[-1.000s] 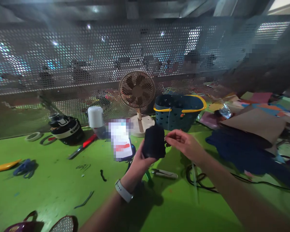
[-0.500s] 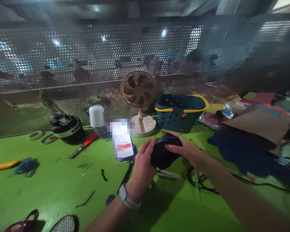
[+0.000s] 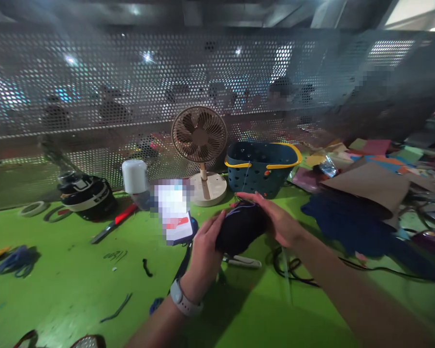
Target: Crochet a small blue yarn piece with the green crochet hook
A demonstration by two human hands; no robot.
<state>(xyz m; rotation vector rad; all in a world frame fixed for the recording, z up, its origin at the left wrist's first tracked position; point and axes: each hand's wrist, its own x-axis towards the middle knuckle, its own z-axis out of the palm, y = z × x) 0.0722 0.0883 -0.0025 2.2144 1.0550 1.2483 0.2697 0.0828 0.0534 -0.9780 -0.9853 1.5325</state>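
A dark, soft bundle of fabric or yarn is held between both hands above the green table. My left hand, with a white watch on the wrist, grips its left end, fingers curled round it. My right hand lies over its top and right side, fingers pressed on it. A thin bluish thread runs across the top of the bundle. White snips lie on the table just below the hands.
A small beige fan and a dark blue basket with yellow rim stand behind the hands. A phone, red-handled knife, white cup and black helmet are at the left. Coloured paper and dark blue cloth lie at the right. A perforated metal wall closes the back.
The bundle has been lowered and turned from upright to lying sideways. My right hand went from pinching at its edge to lying over its top. The view shifted slightly right.
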